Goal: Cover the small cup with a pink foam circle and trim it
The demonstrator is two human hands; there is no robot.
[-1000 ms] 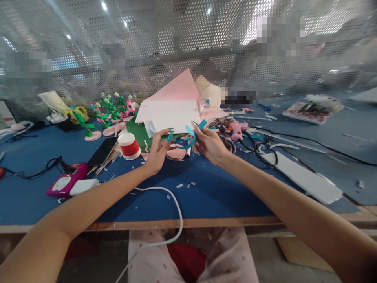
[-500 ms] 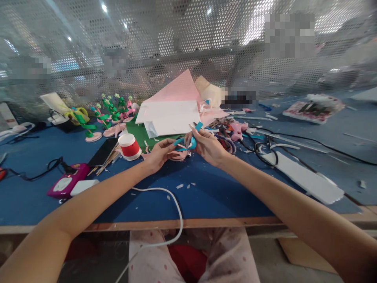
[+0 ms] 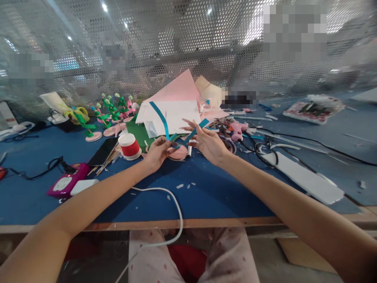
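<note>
My left hand (image 3: 157, 151) and my right hand (image 3: 207, 142) meet over the blue table (image 3: 206, 192), both pinching a blue foam strip (image 3: 160, 116) folded into a V. One arm of the strip rises up and left from my left fingers. The other arm runs up and right past my right thumb. Several fingers of my right hand are stretched out while thumb and forefinger hold the strip. A pink foam disc (image 3: 177, 153) lies on the table just under the hands.
White and pink sheets (image 3: 173, 110) are piled behind the hands, with a green sheet (image 3: 138, 131) under them. A red-and-white cup (image 3: 129, 146) stands to the left, beside sticks and finished green flower figures (image 3: 110, 112). A pink charger (image 3: 66, 182), white cable, glue gun (image 3: 238, 129) and white foam strip (image 3: 306, 179) lie around.
The blue strip was bent into a curve, then squeezed together between both hands. Now it is folded into a V with one end sticking up to the left.
</note>
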